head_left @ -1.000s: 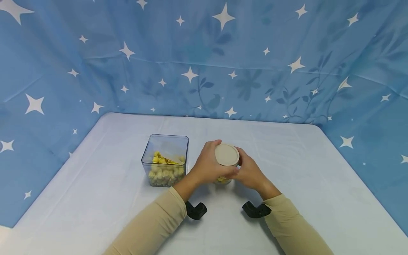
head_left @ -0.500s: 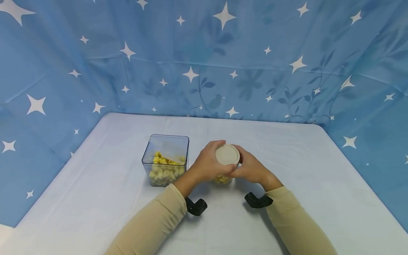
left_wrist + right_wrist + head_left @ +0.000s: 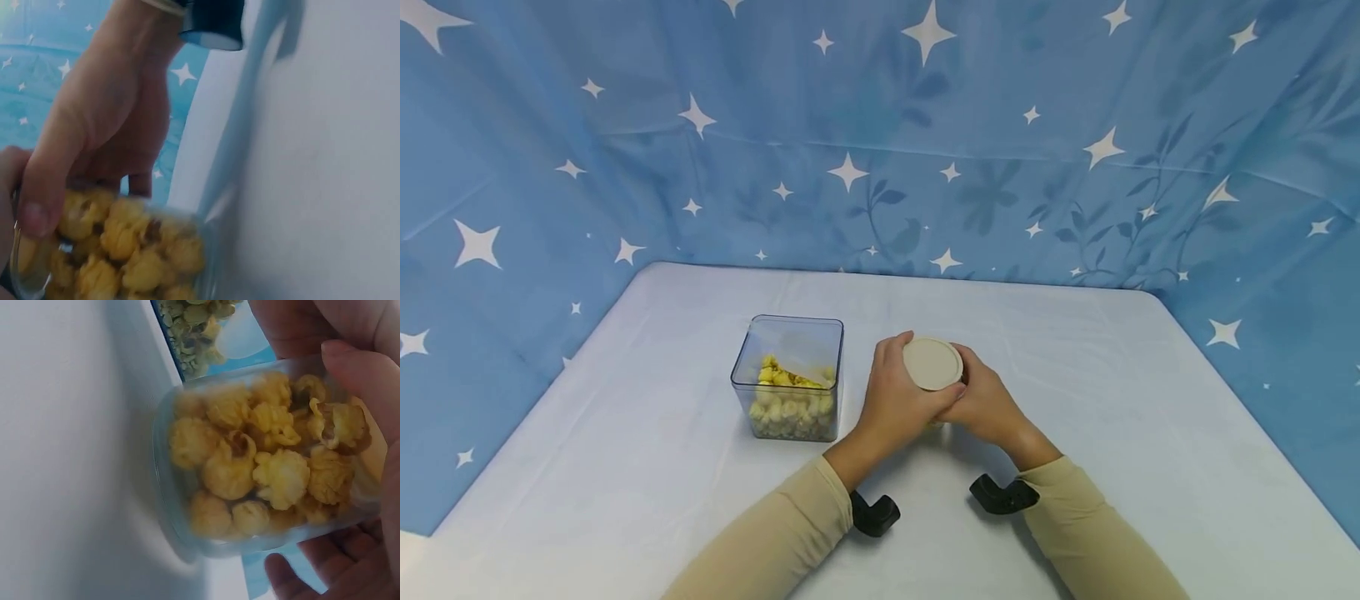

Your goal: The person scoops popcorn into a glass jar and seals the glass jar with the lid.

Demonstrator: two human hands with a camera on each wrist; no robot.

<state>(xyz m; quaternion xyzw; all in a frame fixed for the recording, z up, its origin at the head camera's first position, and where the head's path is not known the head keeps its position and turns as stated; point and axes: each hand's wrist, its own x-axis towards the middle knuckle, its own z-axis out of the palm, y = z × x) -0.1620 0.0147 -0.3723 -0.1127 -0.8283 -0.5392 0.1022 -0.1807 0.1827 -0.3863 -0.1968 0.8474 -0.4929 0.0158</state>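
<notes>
Between my two hands stands a small clear jar [image 3: 181,540] with a round cream lid [image 3: 933,364], low over the white table. Yellow popcorn [image 3: 281,478] fills much of it, seen through the wall in both wrist views. My left hand [image 3: 897,400] curls round the lid's left side, its thumb lying across the front. From the right, my right hand [image 3: 992,407] grips the jar just under the lid, its fingers wrapped behind. The two thumbs meet at the front. In the head view the hands hide most of the jar's body.
A clear square container [image 3: 786,350] with no lid on it stands left of my hands, partly filled with popcorn [image 3: 793,412]. The white table [image 3: 625,433] ends at a blue star-patterned curtain [image 3: 880,125]. Each wrist carries a black camera mount [image 3: 1003,493].
My left wrist has swung right and slightly nearer me, and that hand has turned round the lid. Less of the popcorn in the jar shows below my hands. The square container stays put.
</notes>
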